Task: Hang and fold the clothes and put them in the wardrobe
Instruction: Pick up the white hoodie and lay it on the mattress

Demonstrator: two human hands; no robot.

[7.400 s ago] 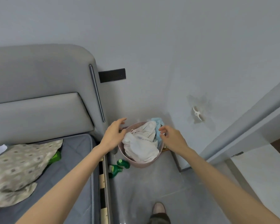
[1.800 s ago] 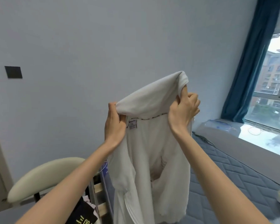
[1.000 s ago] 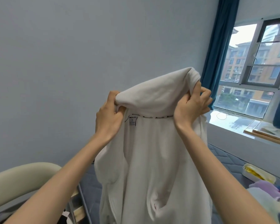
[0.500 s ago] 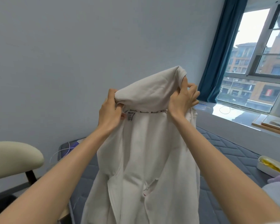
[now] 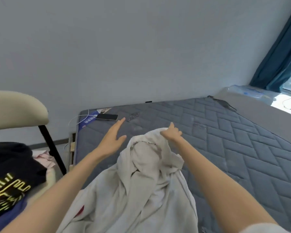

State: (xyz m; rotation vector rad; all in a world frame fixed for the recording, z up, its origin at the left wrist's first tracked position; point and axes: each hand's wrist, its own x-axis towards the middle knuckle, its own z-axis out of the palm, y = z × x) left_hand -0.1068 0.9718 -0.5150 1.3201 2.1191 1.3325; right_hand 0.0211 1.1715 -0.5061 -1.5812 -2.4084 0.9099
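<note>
A white hooded garment lies crumpled on the grey quilted mattress, its hood end pointing away from me. My right hand grips the top edge of the hood. My left hand hovers just left of the hood with straight, spread fingers and holds nothing. The lower part of the garment runs out of view at the bottom edge.
A phone on a white cable lies at the mattress's far left corner. A cream chair stands to the left, with a black printed garment and pink cloth beside it. A blue curtain hangs at the right.
The garment went from held up in the air by both hands to lying on the mattress. My left hand let go of it; the right hand still holds the hood. The view tilted down.
</note>
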